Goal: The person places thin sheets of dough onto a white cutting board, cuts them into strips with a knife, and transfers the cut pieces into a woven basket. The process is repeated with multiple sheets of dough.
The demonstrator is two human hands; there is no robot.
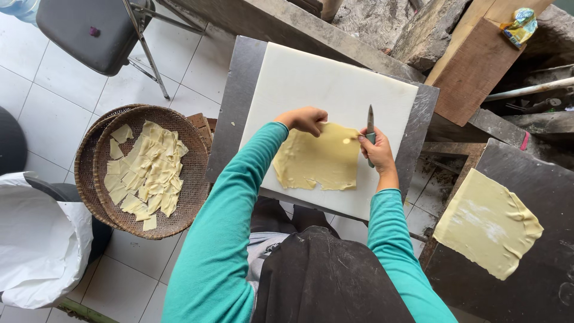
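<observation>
Your left hand (306,119) presses the dough sheet (318,158) at its far edge, grip closed on nothing, apparently; your right hand (376,149) grips a knife (371,128) near the white cutting board's (311,78) right edge.

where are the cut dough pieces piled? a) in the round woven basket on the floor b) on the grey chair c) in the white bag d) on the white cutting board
a, the small pale cut pieces lie heaped in the round woven basket on the tiled floor, left of the white cutting board, which bears only one uncut dough sheet.
</observation>
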